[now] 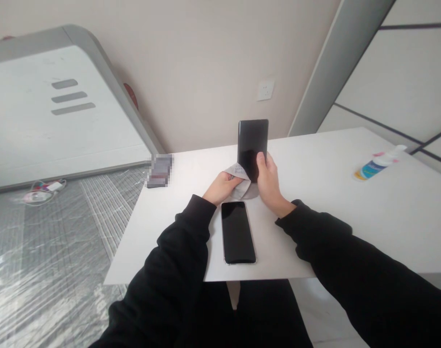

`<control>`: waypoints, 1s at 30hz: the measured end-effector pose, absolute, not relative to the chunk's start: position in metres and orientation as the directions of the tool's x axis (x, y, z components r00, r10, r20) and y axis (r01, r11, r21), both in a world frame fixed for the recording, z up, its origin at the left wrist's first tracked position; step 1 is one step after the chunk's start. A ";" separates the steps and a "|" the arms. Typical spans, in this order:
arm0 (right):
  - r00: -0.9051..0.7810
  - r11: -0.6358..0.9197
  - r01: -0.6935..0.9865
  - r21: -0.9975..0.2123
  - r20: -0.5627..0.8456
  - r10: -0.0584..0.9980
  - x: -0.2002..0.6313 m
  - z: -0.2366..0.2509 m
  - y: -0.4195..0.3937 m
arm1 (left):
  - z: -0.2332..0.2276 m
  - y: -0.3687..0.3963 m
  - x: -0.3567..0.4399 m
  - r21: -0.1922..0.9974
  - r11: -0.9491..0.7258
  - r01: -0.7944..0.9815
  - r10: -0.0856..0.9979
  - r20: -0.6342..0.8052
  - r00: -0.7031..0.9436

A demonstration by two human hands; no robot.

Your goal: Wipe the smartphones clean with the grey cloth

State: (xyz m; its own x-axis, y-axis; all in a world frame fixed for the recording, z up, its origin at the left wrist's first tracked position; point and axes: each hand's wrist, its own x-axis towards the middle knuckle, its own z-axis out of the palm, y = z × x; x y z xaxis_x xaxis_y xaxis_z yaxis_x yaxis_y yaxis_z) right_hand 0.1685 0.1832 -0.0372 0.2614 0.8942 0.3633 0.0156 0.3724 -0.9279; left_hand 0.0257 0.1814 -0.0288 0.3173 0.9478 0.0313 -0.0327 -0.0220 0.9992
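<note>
At the far left of the frame a large white panel (57, 111) with three grey slots leans against the wall, and below it a tangle of cables (42, 189) lies on the plastic-covered floor. Moving right, a small blurred object (160, 170) sits at the near-left corner of the white table (350, 203); I cannot tell what it is. Just left of centre, my left hand (222, 187) is closed around a bunched grey cleaning cloth (240, 180), pressing it against the lower left of the phone I am holding up. That upright phone (252, 145) stands in the centre of the frame, its long axis vertical and its dark glass facing me; my right hand (269, 181) grips its lower right edge, thumb on the front. The cloth lies directly left of that grip, so my left hand is the one nearer the screen's surface. Both hands cover the phone's bottom end, so I cannot see whether it rests on the table. Below them, a second phone (237, 232) lies flat, screen up, long axis running away from me, between my black sleeves. At the far right a small spray bottle (379, 163) lies on its side; its label is too small to read.
</note>
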 end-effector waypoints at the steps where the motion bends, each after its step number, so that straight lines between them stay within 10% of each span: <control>1: 0.262 0.377 -0.016 -0.926 0.360 0.895 0.168 -0.038 0.185 | -0.029 0.183 0.026 0.998 -0.019 -0.054 0.952 0.034 0.305; 10: 0.049 0.247 -0.297 -0.922 0.244 0.969 0.161 -0.045 0.192 | -0.030 0.202 0.008 0.947 -0.076 -0.311 0.997 0.064 -0.051; 30: 0.144 0.219 -0.451 -0.865 0.171 0.975 0.159 -0.052 0.193 | -0.035 0.203 0.011 0.937 -0.075 -0.342 0.996 0.051 -0.079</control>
